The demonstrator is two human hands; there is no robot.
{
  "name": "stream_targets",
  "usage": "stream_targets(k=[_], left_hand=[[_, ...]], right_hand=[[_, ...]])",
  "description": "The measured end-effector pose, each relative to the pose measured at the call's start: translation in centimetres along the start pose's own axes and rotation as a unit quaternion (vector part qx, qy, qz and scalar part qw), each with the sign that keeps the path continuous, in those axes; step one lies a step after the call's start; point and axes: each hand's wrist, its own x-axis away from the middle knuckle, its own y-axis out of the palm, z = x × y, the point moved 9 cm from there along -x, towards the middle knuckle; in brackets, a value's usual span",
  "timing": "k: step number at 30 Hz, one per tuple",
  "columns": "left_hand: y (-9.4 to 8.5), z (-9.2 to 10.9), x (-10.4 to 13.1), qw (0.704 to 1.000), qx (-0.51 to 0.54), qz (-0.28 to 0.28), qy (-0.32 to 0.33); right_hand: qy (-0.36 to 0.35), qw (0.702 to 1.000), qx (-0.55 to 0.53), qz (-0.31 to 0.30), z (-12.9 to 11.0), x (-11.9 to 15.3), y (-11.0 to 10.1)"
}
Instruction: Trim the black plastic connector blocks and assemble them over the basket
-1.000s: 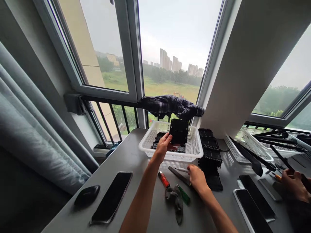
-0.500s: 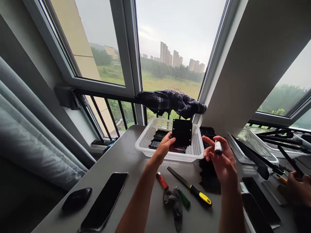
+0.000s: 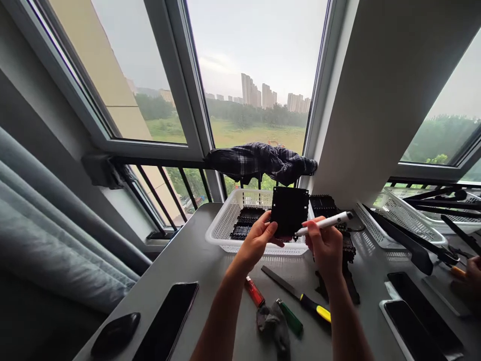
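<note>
My left hand (image 3: 259, 235) grips the lower left edge of a flat, square black plastic panel (image 3: 290, 211), held upright above a white basket (image 3: 216, 235). Small tabs and holes show along the panel's edges. In my right hand (image 3: 326, 245) is a white marker pen (image 3: 328, 221) with a dark end. It slants from the upper right down to the panel, its tip at or very near the lower right edge; whether it touches I cannot tell. Black ridged plastic parts (image 3: 244, 223) lie inside the basket. More black plastic parts (image 3: 323, 203) sit right of it, partly behind my right hand.
On the grey table (image 3: 210, 286) lie a file with a yellow-black handle (image 3: 287, 287), a red handle (image 3: 254, 292), a green handle (image 3: 290, 317), a grey cloth-like item (image 3: 274, 328), phones (image 3: 169, 321) and a mouse (image 3: 116, 333). Another person's hand (image 3: 474, 273) is at far right, near more baskets (image 3: 413, 225).
My right hand has swung left to the panel and turned the marker, so its tip now meets or nears the lower right edge. The panel has shifted slightly right in view. The camera view has shifted too.
</note>
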Motion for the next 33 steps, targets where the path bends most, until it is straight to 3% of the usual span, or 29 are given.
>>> stream_targets(k=[6, 16, 20, 25, 29, 33], left_hand=[[0.7, 0.4, 0.1, 0.998, -0.006, -0.056, 0.01], [1.5, 1.3, 0.9, 0.998, -0.02, -0.052, 0.003], [1.4, 1.0, 0.8, 0.999, -0.014, -0.047, 0.003], [0.6, 0.2, 0.3, 1.0, 0.023, -0.014, 0.0], [0.4, 0.0, 0.2, 0.999, 0.033, 0.007, -0.017], [1.0, 0.4, 0.5, 0.999, 0.026, -0.006, -0.036]], right_hand=[[-0.002, 0.997, 0.073, -0.001, 0.7, 0.1, 0.4], [-0.027, 0.989, 0.147, -0.013, -0.9, 0.0, 0.6], [-0.012, 0.992, 0.124, -0.02, -0.5, 0.0, 0.6], [0.022, 0.999, -0.006, -0.044, -0.4, 0.1, 0.4], [-0.044, 0.999, 0.002, 0.015, -1.8, 0.1, -1.1], [-0.106, 0.992, 0.068, 0.028, -2.7, 0.2, -1.0]])
